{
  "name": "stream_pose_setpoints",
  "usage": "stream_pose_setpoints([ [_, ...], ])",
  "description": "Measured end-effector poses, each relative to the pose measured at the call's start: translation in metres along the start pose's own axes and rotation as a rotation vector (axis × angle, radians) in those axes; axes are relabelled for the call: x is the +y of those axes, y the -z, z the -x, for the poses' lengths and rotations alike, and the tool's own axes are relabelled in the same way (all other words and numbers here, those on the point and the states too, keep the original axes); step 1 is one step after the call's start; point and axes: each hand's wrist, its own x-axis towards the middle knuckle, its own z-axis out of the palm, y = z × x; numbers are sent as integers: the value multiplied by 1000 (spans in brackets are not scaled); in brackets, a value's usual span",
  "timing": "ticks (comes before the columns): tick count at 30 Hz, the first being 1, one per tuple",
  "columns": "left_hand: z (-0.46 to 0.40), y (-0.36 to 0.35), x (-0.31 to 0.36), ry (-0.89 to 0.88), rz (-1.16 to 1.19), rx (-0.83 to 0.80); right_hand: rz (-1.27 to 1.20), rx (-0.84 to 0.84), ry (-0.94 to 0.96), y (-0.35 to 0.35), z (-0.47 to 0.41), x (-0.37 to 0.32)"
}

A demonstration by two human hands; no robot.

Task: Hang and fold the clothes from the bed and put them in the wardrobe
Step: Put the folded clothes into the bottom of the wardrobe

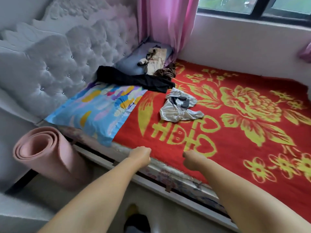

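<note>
A crumpled grey-white garment (pixel 180 107) lies on the red and yellow blanket (pixel 235 125) in the middle of the bed. Behind it a black garment (pixel 138 79) sprawls across the pillows. A beige garment (pixel 155 60) and a brown one (pixel 165 73) lie at the far corner on a blue-grey pillow (pixel 129 64). My left hand (pixel 141 156) and my right hand (pixel 191 159) are both at the bed's near edge, fingers curled into fists, holding nothing. Both are well short of the clothes. The wardrobe is out of view.
A colourful blue pillow (pixel 94 111) lies at the head end on the left. A rolled pink mat (pixel 47 155) stands beside the bed. A tufted grey headboard (pixel 55 64) is on the left, a pink curtain (pixel 168 22) and a window (pixel 252 5) behind.
</note>
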Motion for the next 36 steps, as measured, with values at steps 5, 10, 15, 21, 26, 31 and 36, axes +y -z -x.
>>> stream_pose_setpoints([
  [5,-98,20,-5,-19,-21,-43,-37,-15,-31,33,-75,18],
  [10,-208,49,-19,-84,-67,-111,-81,-33,-108,78,-159,29],
  [15,-308,63,-44,-152,-139,-218,-169,-57,-153,102,-240,27],
  [21,-399,25,-58,-213,-176,-335,-203,-162,-170,84,-339,24],
  [26,-470,-18,-53,-317,-136,-162,-120,41,-119,68,-425,30],
  [31,-530,-60,-43,-367,-196,-78,14,110,-91,38,-488,52],
  [36,-559,-60,-31,-373,-192,10,6,116,-123,23,-509,63],
])
